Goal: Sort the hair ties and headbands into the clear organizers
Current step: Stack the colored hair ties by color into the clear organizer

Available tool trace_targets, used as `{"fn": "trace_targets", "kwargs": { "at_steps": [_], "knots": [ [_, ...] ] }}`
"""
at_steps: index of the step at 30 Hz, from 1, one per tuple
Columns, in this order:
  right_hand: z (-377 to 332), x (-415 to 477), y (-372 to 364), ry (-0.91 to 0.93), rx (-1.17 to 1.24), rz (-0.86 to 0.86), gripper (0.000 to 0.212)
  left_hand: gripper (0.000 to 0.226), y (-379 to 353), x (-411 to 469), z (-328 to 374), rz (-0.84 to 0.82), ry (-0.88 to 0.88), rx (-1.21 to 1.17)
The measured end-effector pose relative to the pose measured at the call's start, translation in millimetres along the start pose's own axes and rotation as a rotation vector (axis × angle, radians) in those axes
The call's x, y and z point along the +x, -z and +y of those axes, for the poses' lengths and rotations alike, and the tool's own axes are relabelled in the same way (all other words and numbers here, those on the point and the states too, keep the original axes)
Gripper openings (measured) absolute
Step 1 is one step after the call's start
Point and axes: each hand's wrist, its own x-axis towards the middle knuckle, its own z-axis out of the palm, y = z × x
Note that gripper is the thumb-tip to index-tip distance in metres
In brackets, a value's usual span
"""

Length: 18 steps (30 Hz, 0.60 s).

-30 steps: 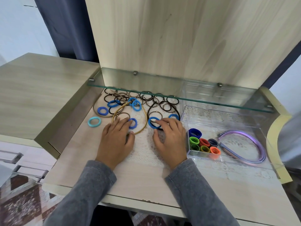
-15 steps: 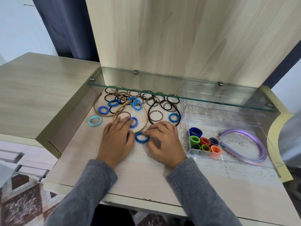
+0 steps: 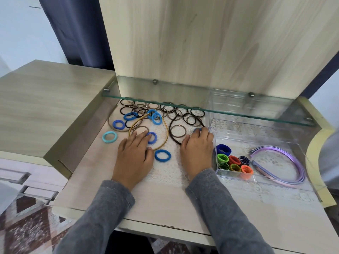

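A pile of brown, black and blue hair ties (image 3: 156,110) lies at the back of the desk under a glass shelf. My left hand (image 3: 134,156) lies flat on a gold headband (image 3: 167,133), its fingertips on a blue tie (image 3: 153,137). My right hand (image 3: 198,151) reaches forward beside a dark brown headband (image 3: 170,131), fingertips touching a blue tie (image 3: 197,129) that is mostly hidden. Another blue tie (image 3: 156,156) lies loose between my hands. A small clear organizer (image 3: 236,177) on the right holds several coloured ties.
A larger clear tray (image 3: 238,129) around the small organizer holds purple headbands (image 3: 300,167). The glass shelf (image 3: 201,107) overhangs the pile. A light blue tie (image 3: 103,137) lies alone at the left. A raised cabinet top (image 3: 45,99) borders the left side.
My right hand dragged a blue tie toward me, let it go between my hands, then moved forward and right onto another blue tie. My left hand stayed in place.
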Motion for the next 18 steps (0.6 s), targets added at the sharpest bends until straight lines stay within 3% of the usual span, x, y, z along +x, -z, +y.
{"fn": "trace_targets", "kwargs": {
  "at_steps": [4, 18],
  "knots": [
    [1.6, 7.4, -2.6, 0.001, -0.043, -0.053, 0.025, 0.063, 1.1, 0.9, 0.0, -0.007, 0.000, -0.004],
    [-2.2, 19.2, 7.5, 0.026, -0.062, -0.104, 0.021, 0.066, -2.4, 3.1, -2.0, -0.008, -0.012, 0.026]
  ]
}}
